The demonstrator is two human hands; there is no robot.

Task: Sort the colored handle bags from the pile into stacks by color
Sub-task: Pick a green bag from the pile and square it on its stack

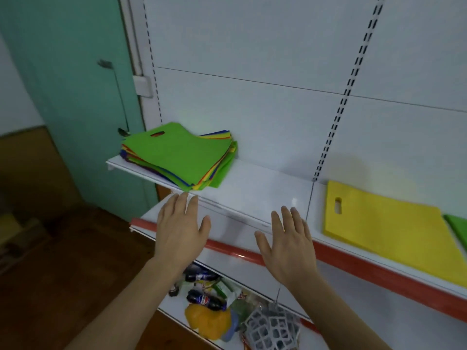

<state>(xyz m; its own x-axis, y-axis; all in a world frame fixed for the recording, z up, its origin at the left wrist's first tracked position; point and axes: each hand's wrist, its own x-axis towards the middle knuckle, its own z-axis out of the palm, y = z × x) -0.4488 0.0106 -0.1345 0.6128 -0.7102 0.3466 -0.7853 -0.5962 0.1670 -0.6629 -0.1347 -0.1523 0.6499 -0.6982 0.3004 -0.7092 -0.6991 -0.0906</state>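
Note:
A mixed pile of handle bags (182, 157) lies at the left end of the white upper shelf (257, 190), a green bag on top and blue, red and yellow edges showing beneath. To the right, on the same shelf level, lies a yellow stack (389, 228), and a green bag (458, 229) shows at the frame's right edge. My left hand (180, 228) hovers in front of the shelf edge below the pile, fingers straight, holding nothing. My right hand (290, 241) is spread flat in front of the shelf between pile and yellow stack, also holding nothing.
A red-edged lower shelf (227, 251) juts out under my hands. Below it, another shelf holds soda bottles (204, 299), an orange packet (207, 322) and a grey plastic basket (273, 329). A teal wall stands left, a wooden floor below.

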